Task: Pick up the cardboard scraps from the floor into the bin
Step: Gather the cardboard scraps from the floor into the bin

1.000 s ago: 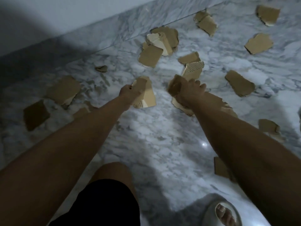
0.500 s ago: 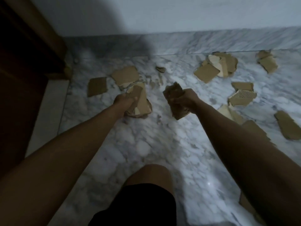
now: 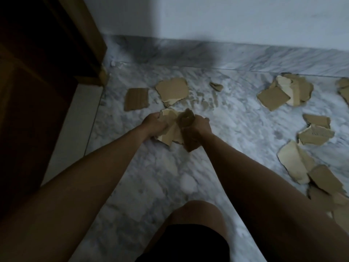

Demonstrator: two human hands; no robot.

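My two hands have come together since half a second ago, and my view has swung left toward the dark door. My left hand [image 3: 154,124] grips pale scraps [image 3: 169,133]; my right hand [image 3: 201,127] holds a darker wad [image 3: 188,129], touching them. I judge I am merging both bundles. Loose scraps remain on the marble floor [image 3: 236,118]: a flat piece [image 3: 137,99] at eleven o'clock and a heap [image 3: 289,91] at two. No bin is visible.
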